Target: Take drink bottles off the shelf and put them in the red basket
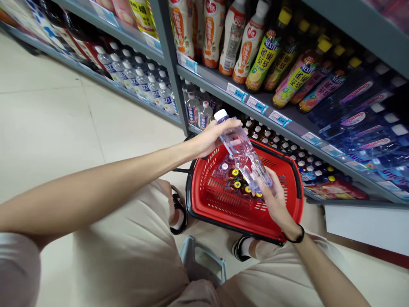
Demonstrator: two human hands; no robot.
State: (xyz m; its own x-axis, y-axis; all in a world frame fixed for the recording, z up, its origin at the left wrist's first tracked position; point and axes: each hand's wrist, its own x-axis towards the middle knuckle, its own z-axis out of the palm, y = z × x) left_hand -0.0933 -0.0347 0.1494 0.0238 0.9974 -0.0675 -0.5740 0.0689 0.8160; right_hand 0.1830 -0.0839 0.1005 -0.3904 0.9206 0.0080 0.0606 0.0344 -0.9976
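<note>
A clear plastic water bottle [243,154] with a white cap is held tilted over a red shopping basket [220,204]. My left hand [214,135] is closed round its upper part near the cap. My right hand [275,200] grips its bottom end. Inside the basket lie several small bottles [234,179] with yellow caps, partly hidden by the water bottle and my right hand.
Grey store shelves [211,79] run along the top, stocked with drink bottles and price tags. Water bottles [143,81] stand on the lowest shelf at left. The basket stands on a pale tiled floor [47,123] between my feet. A grey stool [203,260] shows beneath my legs.
</note>
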